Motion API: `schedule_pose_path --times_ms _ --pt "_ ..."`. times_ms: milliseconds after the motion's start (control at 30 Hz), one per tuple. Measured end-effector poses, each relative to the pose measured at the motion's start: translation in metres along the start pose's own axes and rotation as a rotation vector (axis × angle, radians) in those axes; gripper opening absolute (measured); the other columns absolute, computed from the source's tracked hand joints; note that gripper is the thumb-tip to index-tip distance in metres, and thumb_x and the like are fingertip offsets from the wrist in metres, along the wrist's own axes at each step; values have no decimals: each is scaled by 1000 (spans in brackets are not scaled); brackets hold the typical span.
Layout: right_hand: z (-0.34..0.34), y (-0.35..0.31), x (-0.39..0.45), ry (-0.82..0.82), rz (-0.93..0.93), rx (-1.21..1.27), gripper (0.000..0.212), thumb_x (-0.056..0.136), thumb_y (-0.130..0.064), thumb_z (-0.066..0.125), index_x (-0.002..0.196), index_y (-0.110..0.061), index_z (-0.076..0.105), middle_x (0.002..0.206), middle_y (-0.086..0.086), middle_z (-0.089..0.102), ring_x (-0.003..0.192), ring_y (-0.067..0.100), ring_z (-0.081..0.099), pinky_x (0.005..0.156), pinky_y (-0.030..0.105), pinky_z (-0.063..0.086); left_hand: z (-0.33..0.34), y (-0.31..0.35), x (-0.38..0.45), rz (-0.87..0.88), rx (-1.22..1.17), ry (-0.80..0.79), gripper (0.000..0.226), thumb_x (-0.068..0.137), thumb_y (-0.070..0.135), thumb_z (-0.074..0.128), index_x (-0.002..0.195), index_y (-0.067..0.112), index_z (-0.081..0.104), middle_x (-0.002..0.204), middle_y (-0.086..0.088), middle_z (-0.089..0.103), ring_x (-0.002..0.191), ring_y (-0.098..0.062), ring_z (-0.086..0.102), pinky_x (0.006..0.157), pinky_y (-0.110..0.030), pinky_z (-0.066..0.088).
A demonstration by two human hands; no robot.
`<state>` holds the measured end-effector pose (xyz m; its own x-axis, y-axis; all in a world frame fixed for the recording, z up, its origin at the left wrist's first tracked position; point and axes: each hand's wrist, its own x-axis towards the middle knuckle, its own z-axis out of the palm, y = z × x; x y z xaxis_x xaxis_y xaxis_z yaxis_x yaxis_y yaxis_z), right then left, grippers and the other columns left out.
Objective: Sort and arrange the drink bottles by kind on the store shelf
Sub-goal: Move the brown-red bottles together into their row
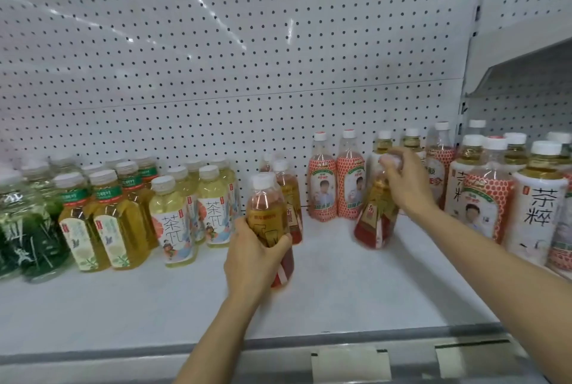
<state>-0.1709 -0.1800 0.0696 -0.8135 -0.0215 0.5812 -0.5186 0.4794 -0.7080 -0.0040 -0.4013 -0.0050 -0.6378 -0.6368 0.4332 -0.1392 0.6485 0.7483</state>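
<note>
My left hand grips the body of a red-and-gold tea bottle standing upright near the middle of the white shelf. My right hand holds a second red-and-gold bottle by its cap and neck; that bottle tilts and looks blurred. Two more bottles of the same kind stand just behind the left one. Two pink-labelled bottles stand at the back between my hands.
Left of my hands stand pale tea bottles, yellow-green tea bottles and dark green bottles. A mixed group of white-labelled and pink-labelled bottles crowds the right end. A pegboard wall backs the shelf.
</note>
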Motion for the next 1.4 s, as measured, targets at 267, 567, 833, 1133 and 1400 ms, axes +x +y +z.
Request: schedule_pose_path --times_ms 267,567,833,1133,1400 --pt "38 -53 -51 -135 -172 155 36 101 -31 45 128 -10 53 128 4 52 119 15 48 103 43 42 -53 -49 18 -136 86 108 72 76 51 75 126 15 37 106 -1 52 89 -23 52 77 -42 49" --pt "34 -59 -63 -179 -176 198 40 101 -37 41 133 -14 47 131 4 54 119 17 53 101 41 46 -59 -64 26 -148 86 120 74 77 53 75 128 13 38 119 -10 60 106 -33 59 83 -52 55" --pt "37 -65 -62 -247 -162 187 41 101 -35 43 133 -10 43 122 -2 53 111 18 55 98 45 48 -39 -21 -11 222 7 541 72 83 24 74 143 7 37 150 -13 34 140 -29 28 118 -39 22" --pt "49 -34 -75 -358 -13 331 92 71 -58 70 145 -38 20 135 -9 50 118 14 54 99 44 46 52 4 20 21 18 -51 67 94 33 62 146 6 29 149 -13 32 137 -32 35 113 -47 36" --pt "75 6 -87 -418 126 94 76 58 -46 86 122 -24 51 111 -7 63 102 14 62 89 36 54 76 15 69 -101 32 -119 96 80 51 74 145 3 23 144 -16 39 130 -35 44 105 -49 43"
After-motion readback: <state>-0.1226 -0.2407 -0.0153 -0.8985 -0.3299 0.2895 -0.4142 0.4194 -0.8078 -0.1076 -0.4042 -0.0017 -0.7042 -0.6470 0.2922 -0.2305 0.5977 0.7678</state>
